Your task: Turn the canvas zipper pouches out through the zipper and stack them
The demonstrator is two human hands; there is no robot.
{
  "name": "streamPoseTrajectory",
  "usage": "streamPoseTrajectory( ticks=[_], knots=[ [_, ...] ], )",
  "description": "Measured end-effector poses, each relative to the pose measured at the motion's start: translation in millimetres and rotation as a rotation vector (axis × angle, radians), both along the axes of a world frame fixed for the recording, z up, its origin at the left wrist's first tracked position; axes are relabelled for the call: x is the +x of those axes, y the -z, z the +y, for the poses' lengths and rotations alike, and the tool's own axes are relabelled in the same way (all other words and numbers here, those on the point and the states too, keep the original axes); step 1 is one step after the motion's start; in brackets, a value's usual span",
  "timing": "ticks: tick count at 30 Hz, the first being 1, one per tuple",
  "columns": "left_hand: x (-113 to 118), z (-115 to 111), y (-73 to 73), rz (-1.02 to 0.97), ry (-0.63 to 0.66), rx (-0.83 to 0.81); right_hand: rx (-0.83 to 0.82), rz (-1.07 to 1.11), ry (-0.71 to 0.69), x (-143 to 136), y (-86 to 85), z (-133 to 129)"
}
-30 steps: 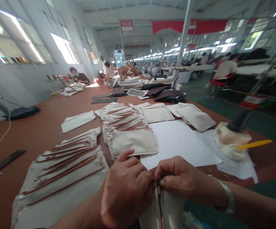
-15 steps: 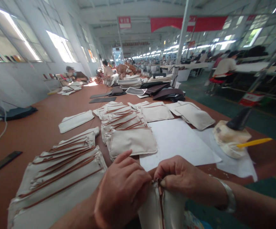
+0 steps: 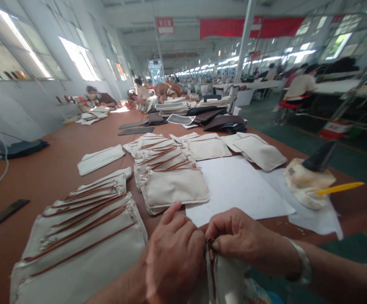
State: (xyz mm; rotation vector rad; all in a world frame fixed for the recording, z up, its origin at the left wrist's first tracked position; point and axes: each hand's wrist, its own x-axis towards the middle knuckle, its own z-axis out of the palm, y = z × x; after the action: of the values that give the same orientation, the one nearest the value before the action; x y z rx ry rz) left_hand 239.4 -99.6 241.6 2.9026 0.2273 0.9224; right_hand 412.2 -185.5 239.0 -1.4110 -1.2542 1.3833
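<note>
A pale fabric pouch (image 3: pixel 230 278) with a brown strip down its middle hangs upright at the bottom centre. My right hand (image 3: pixel 243 238) pinches its top end between thumb and forefinger. Against the pouch's left side, my left hand (image 3: pixel 178 253) is closed, its back to the camera; the fingertips and whatever they grip are hidden. Just beyond my hands lies a pile of similar pouches (image 3: pixel 177 188). Another overlapping row of pouches (image 3: pixel 85 236) with brown strips fills the left front of the table.
White paper (image 3: pixel 234 190) lies ahead of my right hand. At the right stand a pale lump (image 3: pixel 306 181) with a dark cone and a yellow-handled tool (image 3: pixel 340 188). A dark flat bar (image 3: pixel 4 214) lies far left. People sit farther back.
My left hand has shifted slightly right and turned, with its knuckles now more over the pouch's top. My right hand keeps its pinch in nearly the same place.
</note>
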Motion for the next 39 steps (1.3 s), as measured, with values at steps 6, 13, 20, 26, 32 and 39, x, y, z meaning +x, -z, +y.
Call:
streamPoseTrajectory(
  ticks=[6,13,20,26,32,39],
  knots=[
    [-1.9,20.1,-4.0,0.274,-0.032,-0.610,0.131,-0.334,-0.050,-4.1,0.3,-3.3],
    [-2.9,38.9,-10.1,0.404,0.088,-1.273,0.105,-0.241,0.023,-0.3,4.0,-2.3],
    [5.0,17.6,-19.9,0.517,0.006,-1.307,0.146,-0.258,0.055,0.9,0.5,-3.2],
    [6.6,11.1,-6.3,0.487,-0.062,-1.352,0.225,-0.254,0.051,0.0,6.8,-7.3],
    [4.4,8.2,2.3,0.385,-0.111,-1.446,0.551,-0.323,-0.100,5.8,7.0,-11.8],
    [2.3,6.7,6.5,0.177,-0.116,-1.815,0.883,-0.792,-0.204,14.1,15.1,-17.6]
  ],
)
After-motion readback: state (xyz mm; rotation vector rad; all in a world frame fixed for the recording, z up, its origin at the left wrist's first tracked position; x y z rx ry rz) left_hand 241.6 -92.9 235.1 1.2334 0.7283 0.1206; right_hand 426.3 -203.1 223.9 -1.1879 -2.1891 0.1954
